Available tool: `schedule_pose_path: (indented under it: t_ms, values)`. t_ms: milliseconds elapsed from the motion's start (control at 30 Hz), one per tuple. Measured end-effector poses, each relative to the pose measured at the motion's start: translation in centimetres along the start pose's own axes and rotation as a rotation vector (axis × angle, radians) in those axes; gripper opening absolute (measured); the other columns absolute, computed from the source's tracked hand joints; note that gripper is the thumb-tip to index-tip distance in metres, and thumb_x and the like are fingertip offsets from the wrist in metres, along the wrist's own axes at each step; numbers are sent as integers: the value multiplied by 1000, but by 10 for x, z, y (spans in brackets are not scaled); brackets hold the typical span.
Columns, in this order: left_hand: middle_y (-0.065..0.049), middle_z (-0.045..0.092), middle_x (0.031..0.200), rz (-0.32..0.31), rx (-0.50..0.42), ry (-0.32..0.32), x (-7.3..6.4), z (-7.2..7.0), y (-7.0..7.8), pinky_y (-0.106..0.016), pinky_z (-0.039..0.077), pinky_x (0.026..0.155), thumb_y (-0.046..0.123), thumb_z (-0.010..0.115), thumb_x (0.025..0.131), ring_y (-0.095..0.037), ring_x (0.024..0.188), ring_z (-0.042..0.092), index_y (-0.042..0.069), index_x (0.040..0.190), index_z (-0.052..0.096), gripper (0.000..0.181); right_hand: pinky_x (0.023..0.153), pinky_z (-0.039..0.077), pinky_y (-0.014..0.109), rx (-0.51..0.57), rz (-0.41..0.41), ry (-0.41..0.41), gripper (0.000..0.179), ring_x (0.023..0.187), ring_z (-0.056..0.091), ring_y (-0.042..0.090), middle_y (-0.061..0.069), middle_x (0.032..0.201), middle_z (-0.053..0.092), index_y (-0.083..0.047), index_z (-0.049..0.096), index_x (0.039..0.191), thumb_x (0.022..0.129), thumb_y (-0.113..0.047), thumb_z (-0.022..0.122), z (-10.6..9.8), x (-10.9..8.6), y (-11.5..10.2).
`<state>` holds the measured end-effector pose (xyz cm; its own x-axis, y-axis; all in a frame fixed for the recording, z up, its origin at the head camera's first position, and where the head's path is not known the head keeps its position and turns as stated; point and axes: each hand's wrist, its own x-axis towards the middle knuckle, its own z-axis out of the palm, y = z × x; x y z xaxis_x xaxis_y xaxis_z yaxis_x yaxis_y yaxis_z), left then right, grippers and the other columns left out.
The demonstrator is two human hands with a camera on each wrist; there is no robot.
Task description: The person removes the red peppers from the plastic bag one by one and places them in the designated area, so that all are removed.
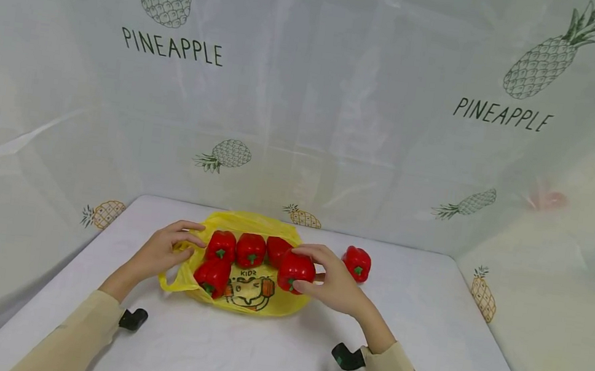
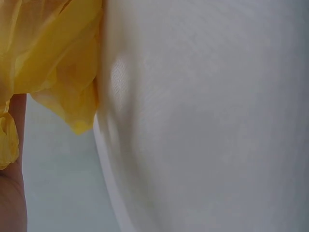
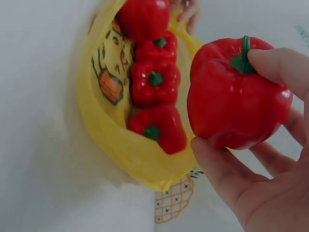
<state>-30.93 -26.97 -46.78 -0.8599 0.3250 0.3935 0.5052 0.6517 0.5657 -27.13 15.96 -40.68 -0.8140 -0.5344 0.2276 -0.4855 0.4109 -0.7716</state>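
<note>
Head view: we counted four red peppers in one yellow bag, a loose pepper beside it; right hand pinched a sixth pepper, left hand spread.

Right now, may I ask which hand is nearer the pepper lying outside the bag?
Right: the right hand is just left of that pepper; the left hand is farther left, across the bag.
</note>
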Motion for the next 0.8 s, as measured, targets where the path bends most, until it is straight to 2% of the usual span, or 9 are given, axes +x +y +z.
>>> schedule_pose_path:
  t_ms: [100, 167, 233, 367, 500, 567, 633, 800]
  values:
    - [-3, 61, 147, -2, -2, 1, 1, 1, -1, -36, 50, 110, 1, 75, 97, -35, 142, 52, 21, 109, 82, 24, 96, 61, 40, 6, -7, 29, 60, 134, 58, 28, 3, 153, 54, -24, 60, 148, 93, -18, 84, -9, -6, 2]
    - [-4, 60, 147, -3, -9, 0, 1, 2, -1, -48, 51, 110, 0, 75, 97, -36, 142, 52, 21, 109, 82, 25, 96, 61, 40, 12, -14, 48, 60, 133, 59, 29, 3, 152, 55, -23, 61, 147, 92, -17, 84, -14, -10, 3]
    - [-4, 60, 147, -5, -18, 1, 2, 3, -2, -54, 50, 109, 0, 75, 97, -37, 142, 51, 21, 109, 82, 26, 94, 62, 40, 7, -24, 70, 61, 131, 60, 31, 3, 151, 56, -23, 61, 147, 91, -16, 85, -20, -13, 5]
    - [-3, 61, 147, 5, -10, 8, 1, 3, -3, -53, 52, 108, 0, 75, 96, -36, 142, 52, 22, 109, 82, 27, 92, 63, 41, 12, -34, 107, 61, 130, 59, 34, 4, 150, 56, -23, 62, 145, 89, -14, 86, -31, -21, 8]
    - [-2, 61, 147, 15, 11, 11, 0, 2, -3, -37, 51, 108, 1, 76, 96, -34, 141, 53, 23, 109, 82, 27, 92, 62, 40, 9, -23, 124, 59, 131, 59, 37, 5, 153, 53, -25, 62, 145, 92, -13, 85, -42, -28, 14]
    - [-1, 60, 147, 11, 15, 8, 0, 2, -3, -34, 49, 108, 1, 75, 96, -33, 141, 53, 24, 109, 82, 27, 92, 63, 40, -11, -19, 132, 59, 131, 59, 38, 6, 154, 52, -25, 61, 145, 92, -13, 84, -48, -32, 17]
    - [-1, 60, 147, 8, 8, 6, 0, 2, -3, -38, 51, 109, 1, 75, 97, -34, 141, 53, 23, 110, 82, 27, 91, 63, 41, -38, -20, 142, 60, 131, 58, 39, 7, 155, 51, -24, 61, 146, 92, -13, 84, -54, -36, 20]
    - [-5, 60, 147, 7, -10, 4, 0, 2, -3, -57, 50, 109, -1, 74, 97, -37, 141, 52, 20, 109, 82, 26, 91, 63, 47, -93, -14, 177, 63, 133, 56, 40, 9, 155, 51, -20, 60, 147, 91, -7, 84, -69, -44, 31]
